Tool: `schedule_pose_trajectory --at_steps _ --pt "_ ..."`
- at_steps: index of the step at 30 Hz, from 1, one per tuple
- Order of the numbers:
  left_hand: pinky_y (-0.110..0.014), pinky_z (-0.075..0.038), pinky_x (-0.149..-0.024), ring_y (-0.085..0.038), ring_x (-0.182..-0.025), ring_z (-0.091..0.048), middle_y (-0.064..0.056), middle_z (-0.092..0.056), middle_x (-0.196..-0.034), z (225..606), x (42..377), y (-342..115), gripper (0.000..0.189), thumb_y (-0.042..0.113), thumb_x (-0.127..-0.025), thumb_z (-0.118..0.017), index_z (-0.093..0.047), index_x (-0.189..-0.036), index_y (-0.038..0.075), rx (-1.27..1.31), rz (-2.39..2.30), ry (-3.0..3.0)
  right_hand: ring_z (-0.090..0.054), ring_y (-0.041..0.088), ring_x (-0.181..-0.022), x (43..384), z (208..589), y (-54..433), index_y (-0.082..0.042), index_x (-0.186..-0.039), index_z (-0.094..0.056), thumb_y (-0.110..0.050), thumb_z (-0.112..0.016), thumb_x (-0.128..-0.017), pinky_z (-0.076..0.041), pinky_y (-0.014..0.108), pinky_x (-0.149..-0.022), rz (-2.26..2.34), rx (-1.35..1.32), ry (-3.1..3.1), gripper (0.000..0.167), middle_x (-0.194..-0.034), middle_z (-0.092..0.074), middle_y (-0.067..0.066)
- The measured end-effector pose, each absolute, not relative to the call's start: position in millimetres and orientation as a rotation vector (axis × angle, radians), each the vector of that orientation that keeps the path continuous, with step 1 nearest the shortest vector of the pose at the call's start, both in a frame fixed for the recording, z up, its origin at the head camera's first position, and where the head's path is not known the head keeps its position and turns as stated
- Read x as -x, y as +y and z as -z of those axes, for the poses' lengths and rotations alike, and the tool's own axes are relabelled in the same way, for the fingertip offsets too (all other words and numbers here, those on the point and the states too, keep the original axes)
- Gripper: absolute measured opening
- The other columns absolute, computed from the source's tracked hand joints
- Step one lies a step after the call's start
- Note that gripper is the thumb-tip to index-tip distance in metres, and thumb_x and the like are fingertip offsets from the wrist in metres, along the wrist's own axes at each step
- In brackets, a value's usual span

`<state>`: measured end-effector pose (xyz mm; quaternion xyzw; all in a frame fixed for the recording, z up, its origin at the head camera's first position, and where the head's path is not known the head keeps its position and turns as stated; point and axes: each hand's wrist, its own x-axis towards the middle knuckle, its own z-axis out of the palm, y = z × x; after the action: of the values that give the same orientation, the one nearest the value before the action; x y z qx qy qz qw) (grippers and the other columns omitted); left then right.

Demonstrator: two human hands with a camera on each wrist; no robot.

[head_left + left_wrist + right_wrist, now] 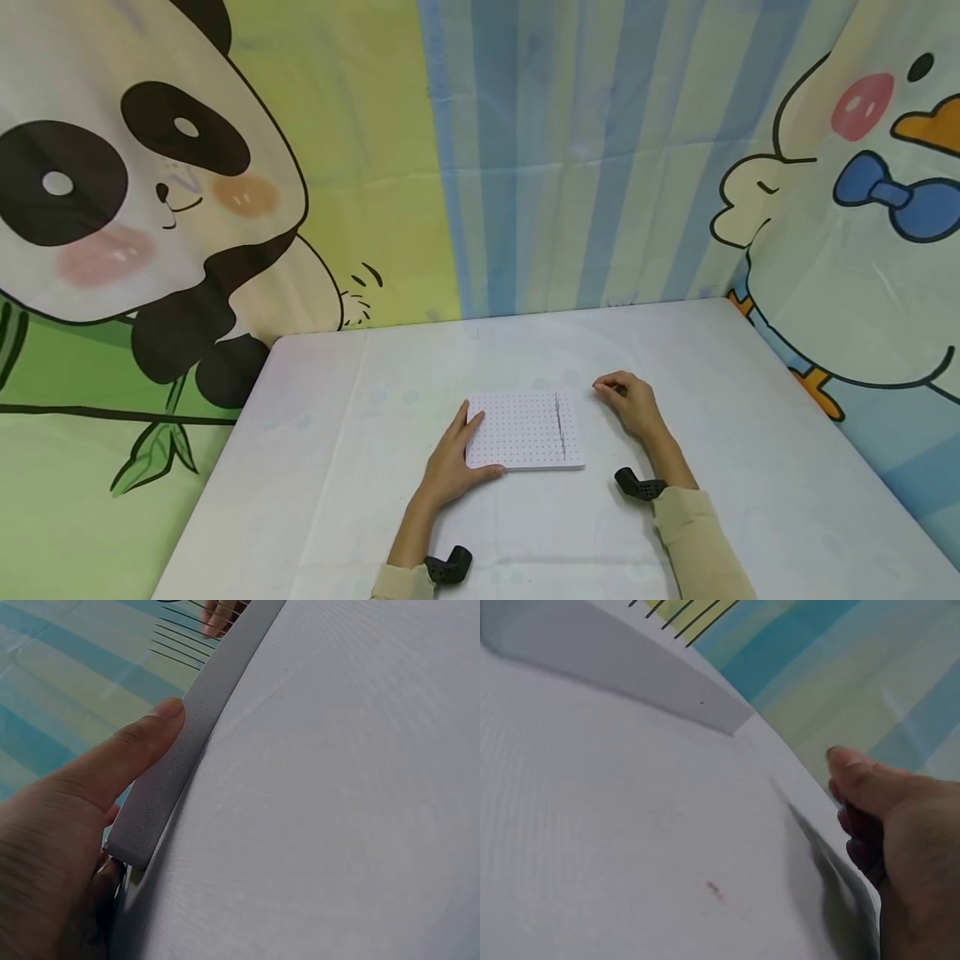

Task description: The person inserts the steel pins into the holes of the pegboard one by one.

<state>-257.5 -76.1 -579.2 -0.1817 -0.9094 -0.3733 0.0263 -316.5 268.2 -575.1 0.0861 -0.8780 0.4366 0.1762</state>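
A white board (517, 429) dotted with rows of small holes lies flat on the white tabletop. Thin dark pins (559, 421) stand in a line near its right side; several show in the left wrist view as slim upright needles (180, 654). My left hand (453, 465) grips the board's near left corner, thumb (154, 731) along the near edge and fingers along the left side. To the right of the board, apart from it, is my right hand (628, 402), its fingers curled and thumb against the index finger. Nothing shows between those fingertips (844, 761).
The white-covered table (390, 508) reaches back to a striped curtain (585, 167). A printed panda is on the left backdrop and a duck on the right. Each wrist wears a black device (450, 567). A small brown mark (715, 890) is on the cloth.
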Motion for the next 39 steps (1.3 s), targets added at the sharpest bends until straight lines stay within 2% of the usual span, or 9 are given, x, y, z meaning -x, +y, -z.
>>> schedule_pose_trajectory --at_steps 5,8,15,18,22,25,30,39 --pt "-0.051 -0.031 -0.1 -0.028 -0.137 -0.02 -0.003 -0.013 -0.154 579 257 -77 0.097 0.059 -0.063 -0.075 -0.038 -0.142 0.017 0.554 1.155 -2.817 -0.057 0.01 -0.079 319 570 256 -0.005 -0.092 -0.069 -0.023 -0.065 -0.087 -0.044 0.018 -0.068 -1.509 -0.239 -2.307 0.019 -0.089 -0.067 0.006" --pt "-0.051 -0.031 -0.1 -0.028 -0.137 -0.02 -0.004 -0.013 -0.154 578 257 -77 0.097 0.059 -0.063 -0.075 -0.038 -0.142 0.016 0.559 1.156 -2.81 -0.059 0.008 -0.079 320 562 246 0.001 -0.093 -0.068 -0.017 -0.064 -0.087 -0.047 0.017 -0.068 -1.653 -0.248 -2.23 0.019 -0.089 -0.066 0.009" --pt "-0.052 -0.031 -0.1 -0.028 -0.137 -0.019 -0.004 -0.013 -0.154 577 257 -77 0.097 0.061 -0.064 -0.074 -0.038 -0.142 0.017 0.56 1.155 -2.808 -0.059 0.03 -0.074 307 532 215 0.009 -0.092 -0.065 -0.002 -0.061 -0.088 -0.047 0.021 -0.062 -1.732 -0.284 -2.172 0.013 -0.085 -0.063 0.022" --pt "-0.052 -0.031 -0.1 -0.028 -0.137 -0.019 -0.004 -0.013 -0.154 577 257 -77 0.097 0.061 -0.064 -0.074 -0.038 -0.142 0.017 0.559 1.156 -2.809 -0.055 0.026 -0.077 300 523 203 0.009 -0.09 -0.066 -0.002 -0.062 -0.087 -0.043 0.021 -0.067 -1.658 -0.289 -2.203 0.012 -0.087 -0.065 0.022" --pt "-0.052 -0.03 -0.1 -0.027 -0.137 -0.019 -0.004 -0.013 -0.154 577 257 -76 0.097 0.059 -0.063 -0.075 -0.038 -0.142 0.017 0.56 1.159 -2.811 -0.052 0.015 -0.077 301 531 197 0.007 -0.089 -0.067 -0.004 -0.063 -0.087 -0.041 0.021 -0.068 -1.651 -0.28 -2.223 0.013 -0.09 -0.066 0.02" --pt "-0.051 -0.03 -0.101 -0.027 -0.137 -0.019 -0.004 -0.013 -0.154 578 257 -76 0.097 0.058 -0.063 -0.075 -0.038 -0.142 0.016 0.56 1.162 -2.815 -0.055 0.012 -0.073 309 549 198 0.004 -0.091 -0.067 -0.011 -0.063 -0.088 -0.044 0.019 -0.065 -1.729 -0.275 -2.196 0.015 -0.088 -0.066 0.016" --pt "-0.051 -0.03 -0.101 -0.027 -0.137 -0.019 -0.004 -0.013 -0.154 579 257 -76 0.097 0.058 -0.064 -0.076 -0.038 -0.142 0.016 0.564 1.159 -2.814 -0.059 0.014 -0.073 315 564 199 0.001 -0.092 -0.066 -0.017 -0.063 -0.088 -0.048 0.021 -0.065 -1.824 -0.297 -2.112 0.018 -0.085 -0.065 0.013" --pt "-0.051 -0.031 -0.1 -0.029 -0.136 -0.021 -0.007 -0.014 -0.153 575 256 -76 0.096 0.058 -0.064 -0.075 -0.038 -0.142 0.015 0.573 1.155 -2.802 -0.059 0.017 -0.079 315 563 193 0.007 -0.091 -0.062 -0.007 -0.058 -0.089 -0.05 0.024 -0.07 -1.941 -0.395 -2.065 0.014 -0.087 -0.061 0.02"
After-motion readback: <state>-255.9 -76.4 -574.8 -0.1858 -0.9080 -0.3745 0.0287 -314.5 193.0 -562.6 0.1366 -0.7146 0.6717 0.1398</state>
